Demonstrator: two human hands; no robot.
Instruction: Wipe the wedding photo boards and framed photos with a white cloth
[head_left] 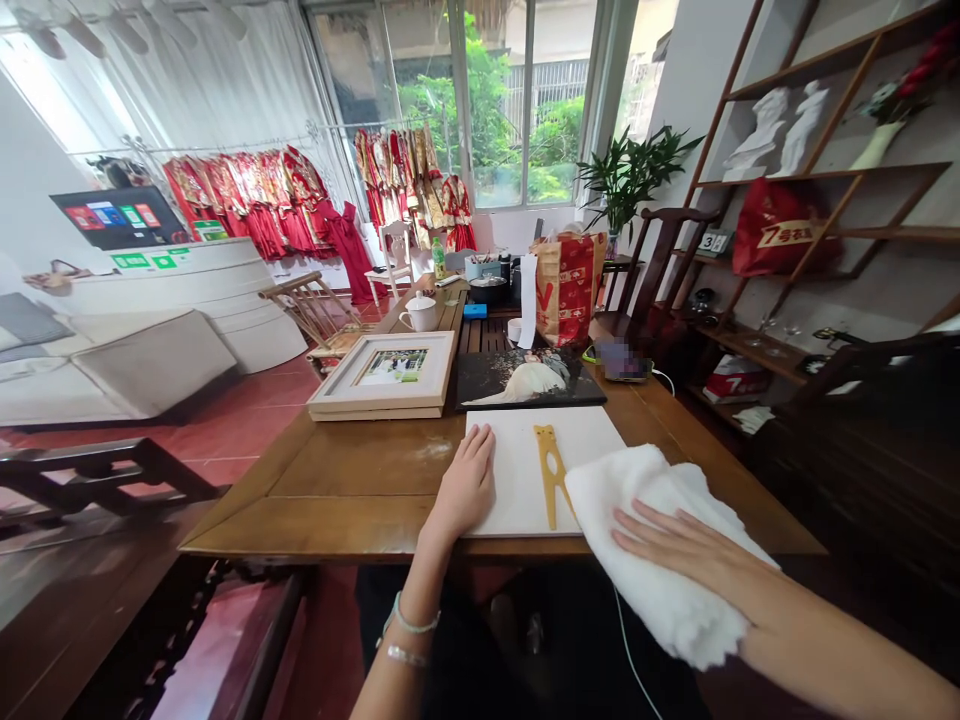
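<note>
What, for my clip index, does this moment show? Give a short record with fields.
Left hand: flat on the white panel, at its left edge
Right hand: palm down on the white cloth, which overlaps the panel's right side
Panel: flat on the wooden table, yellow strut on top
Behind it: framed photo, dark print

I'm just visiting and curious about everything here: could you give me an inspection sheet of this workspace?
Surface: wooden table, brown, near edge in view.
Job's things: white board lying flat, yellow stand piece on it; white cloth over its right corner.
Clutter: framed picture, dark print, white teapot, red bag further back.
Grips: left hand flat on the board's left edge; right hand flat on the cloth; both open.
Cables: white cable hanging below the table's near edge.
Surroundings: red garments on a rack, sofa, wall shelves.
</note>
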